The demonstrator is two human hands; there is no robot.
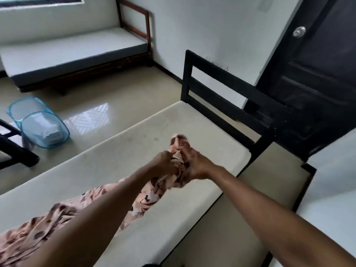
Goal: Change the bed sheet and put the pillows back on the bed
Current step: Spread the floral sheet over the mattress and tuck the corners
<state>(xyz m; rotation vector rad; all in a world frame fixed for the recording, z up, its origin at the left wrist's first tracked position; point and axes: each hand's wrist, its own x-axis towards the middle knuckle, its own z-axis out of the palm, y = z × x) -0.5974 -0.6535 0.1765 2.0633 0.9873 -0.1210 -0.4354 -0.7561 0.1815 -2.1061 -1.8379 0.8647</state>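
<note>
Bare cream mattress (pixel 119 155) | pink, brown-patterned sheet (pixel 38 232) bunched on it | end gripped by left hand (pixel 165 162) and right hand (pixel 196 165)

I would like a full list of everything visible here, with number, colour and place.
mattress: one, cream, bare, centre of view
sheet: one, pink with brown pattern, bunched along the mattress
door: one, dark, right, with silver knob
bed frame: one, black, headboard near the door
second bed: one, grey on brown frame, by far wall
floor: one, beige, glossy
basket: one, blue mesh, on the floor, left
folded cloth: one, pale, inside the basket
left hand: one, grips the sheet's end
right hand: one, grips the sheet's end
</note>
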